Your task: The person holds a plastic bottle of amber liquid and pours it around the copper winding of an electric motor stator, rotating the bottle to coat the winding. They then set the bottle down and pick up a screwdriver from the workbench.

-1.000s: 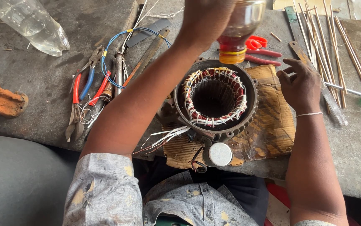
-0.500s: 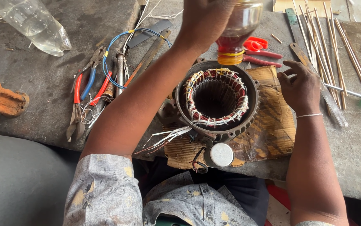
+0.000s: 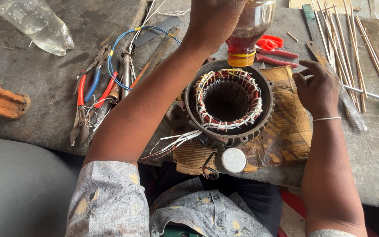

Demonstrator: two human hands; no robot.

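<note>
Left hand (image 3: 213, 19) is clenched around a clear bottle (image 3: 249, 30) of reddish liquid, tipped neck-down so its yellow mouth hangs just above the far rim of the motor stator (image 3: 229, 103). Right hand (image 3: 317, 87) lies loose and empty on the torn cardboard (image 3: 288, 127) beside the housing, fingers half curled, grasping nothing. That stator sits upright on the cardboard at the bench edge, copper windings laced with white cord (lead wires (image 3: 174, 142) trailing off toward the person). It looks heavy and rigid, so the iron housing rim seems the place to grip; the windings and thin leads look easily damaged. Once wetted it may well be slippery. Pliers (image 3: 88, 94) lie well apart on the left
</note>
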